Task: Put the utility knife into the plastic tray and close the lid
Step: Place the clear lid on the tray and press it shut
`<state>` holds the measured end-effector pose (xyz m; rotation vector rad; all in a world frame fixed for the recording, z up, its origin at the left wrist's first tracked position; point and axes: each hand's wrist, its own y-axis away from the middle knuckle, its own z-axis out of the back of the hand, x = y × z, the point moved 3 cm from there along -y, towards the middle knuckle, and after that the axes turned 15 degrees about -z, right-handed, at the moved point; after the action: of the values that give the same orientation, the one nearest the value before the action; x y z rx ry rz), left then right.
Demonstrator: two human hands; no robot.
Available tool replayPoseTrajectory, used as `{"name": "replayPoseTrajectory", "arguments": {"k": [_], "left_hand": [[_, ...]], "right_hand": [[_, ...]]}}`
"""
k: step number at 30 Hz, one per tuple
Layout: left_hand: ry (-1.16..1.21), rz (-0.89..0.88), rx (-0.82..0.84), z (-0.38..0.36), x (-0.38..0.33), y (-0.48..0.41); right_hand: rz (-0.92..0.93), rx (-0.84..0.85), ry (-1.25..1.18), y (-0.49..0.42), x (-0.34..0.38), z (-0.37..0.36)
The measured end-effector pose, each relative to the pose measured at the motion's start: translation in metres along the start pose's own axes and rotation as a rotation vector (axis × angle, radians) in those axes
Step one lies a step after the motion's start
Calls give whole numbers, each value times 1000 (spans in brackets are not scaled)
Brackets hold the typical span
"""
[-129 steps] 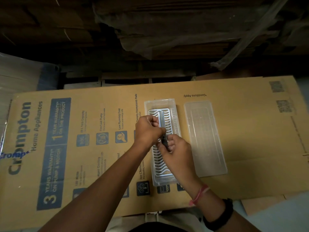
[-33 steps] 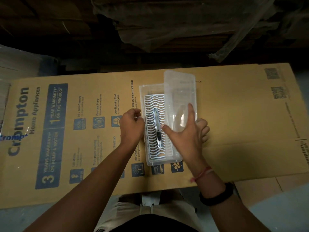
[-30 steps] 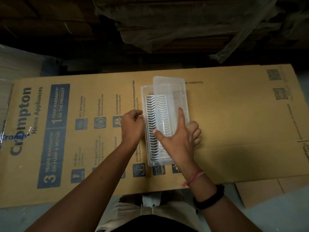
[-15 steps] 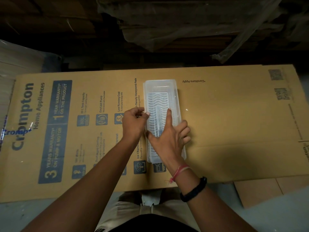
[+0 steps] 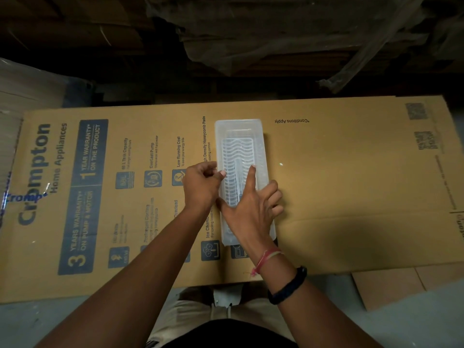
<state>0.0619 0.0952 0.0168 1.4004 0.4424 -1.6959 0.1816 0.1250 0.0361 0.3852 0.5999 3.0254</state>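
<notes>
A clear plastic tray (image 5: 219, 136) lies lengthwise on a big cardboard sheet, with its clear lid (image 5: 241, 129) on top of it. Through the lid the utility knife (image 5: 237, 177) shows dimly, lying on the white slotted insert. My right hand (image 5: 251, 209) rests flat on the near half of the lid, index finger stretched forward, other fingers curled over the right edge. My left hand (image 5: 200, 187) is at the tray's left side, fingertips touching the lid's left edge.
The flattened printed cardboard box (image 5: 351, 184) covers the work surface. A smaller cardboard piece (image 5: 386, 287) pokes out at the lower right. Dark stacked cardboard and plastic sheeting (image 5: 251, 33) fill the back.
The knife was laid in the tray. My right hand brought the lid from the right and set it over the tray. Since half a second ago the hands have barely moved.
</notes>
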Motion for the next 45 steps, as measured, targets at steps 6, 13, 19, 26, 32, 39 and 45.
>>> {"name": "replayPoseTrajectory", "arguments": {"k": [6,13,19,26,32,39,45], "left_hand": [[-6,46,2,-4,8,-3],[-4,60,16,-6,8,-7],[-43,49,45,-8,9,-5],[-18,83,65,-11,10,-4],[-16,105,101,-16,9,-5],[74,155,41,-16,-4,-19],[119,130,-9,-21,-19,-59]], "right_hand": [[10,1,-9,-3,-5,-6],[-50,277,-505,-15,-45,5],[-115,392,-542,-6,-108,9],[-279,542,-726,-10,-113,5],[-285,634,-607,-22,-106,21],[-135,525,-681,-84,-39,43],[-124,442,-798,-137,26,27]]}}
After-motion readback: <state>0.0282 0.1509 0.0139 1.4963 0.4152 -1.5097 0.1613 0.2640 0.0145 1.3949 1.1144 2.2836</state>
